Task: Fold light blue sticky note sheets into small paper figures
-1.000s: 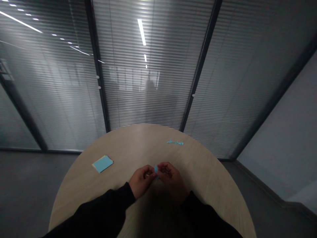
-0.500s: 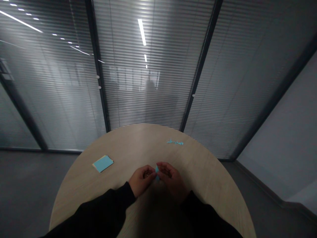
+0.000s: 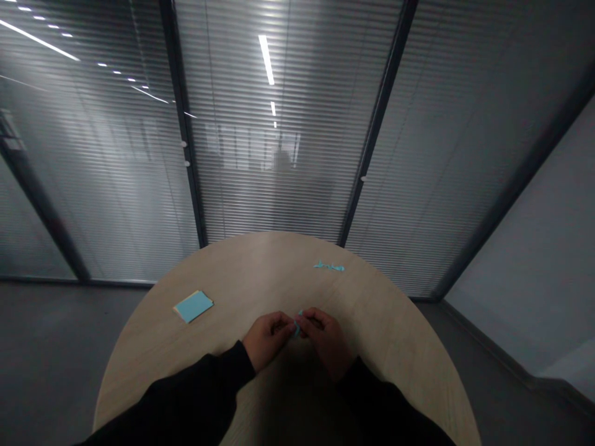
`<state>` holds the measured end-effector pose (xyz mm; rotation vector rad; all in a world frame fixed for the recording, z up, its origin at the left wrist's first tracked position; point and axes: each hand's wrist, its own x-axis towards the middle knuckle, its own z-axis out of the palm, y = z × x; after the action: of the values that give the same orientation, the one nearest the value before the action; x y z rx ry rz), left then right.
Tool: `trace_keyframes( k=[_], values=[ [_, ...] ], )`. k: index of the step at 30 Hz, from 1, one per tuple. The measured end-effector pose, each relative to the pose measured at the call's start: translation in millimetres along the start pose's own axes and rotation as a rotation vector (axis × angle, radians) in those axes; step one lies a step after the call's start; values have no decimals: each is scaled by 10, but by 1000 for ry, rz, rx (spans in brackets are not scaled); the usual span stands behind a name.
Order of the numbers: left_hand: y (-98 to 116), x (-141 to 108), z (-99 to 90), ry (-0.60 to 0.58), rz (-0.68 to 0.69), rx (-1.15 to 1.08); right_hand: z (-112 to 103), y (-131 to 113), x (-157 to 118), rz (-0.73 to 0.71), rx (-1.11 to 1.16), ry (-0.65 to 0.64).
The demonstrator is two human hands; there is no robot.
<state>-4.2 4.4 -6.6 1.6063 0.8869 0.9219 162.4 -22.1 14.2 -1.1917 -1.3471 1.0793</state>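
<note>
Both left hand (image 3: 267,337) and right hand (image 3: 326,341) pinched a blue scrap (image 3: 297,331), near-centre over the counter (image 3: 251,272); likely paper, it seemed light, soft, easily torn, best gripped by its edges.

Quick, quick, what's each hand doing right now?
Left hand: closed, pinching a small light-blue piece of paper.
Right hand: closed, pinching the same piece.

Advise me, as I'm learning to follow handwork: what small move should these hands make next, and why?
Perhaps a gentle pull on the small blue piece: the left hand and right hand both appear to pinch it, and small, torn-looking blue bits lie farther out on the table.
</note>
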Motion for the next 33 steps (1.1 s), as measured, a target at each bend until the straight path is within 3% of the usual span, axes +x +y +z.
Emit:
trace_keyframes(
  k=[7,13,28,33],
  values=[
    [9,4,-5,47,-9,21,-19,62,9,-14,-27,-37],
    [54,-3,7,-39,-54,-66,-36,35,6,-34,-67,9],
    [62,3,-11,-43,-83,143,-51,57,21,-53,-112,71],
    [51,-11,-30,-12,-32,216,-30,24,2,-68,-97,61]
  ],
)
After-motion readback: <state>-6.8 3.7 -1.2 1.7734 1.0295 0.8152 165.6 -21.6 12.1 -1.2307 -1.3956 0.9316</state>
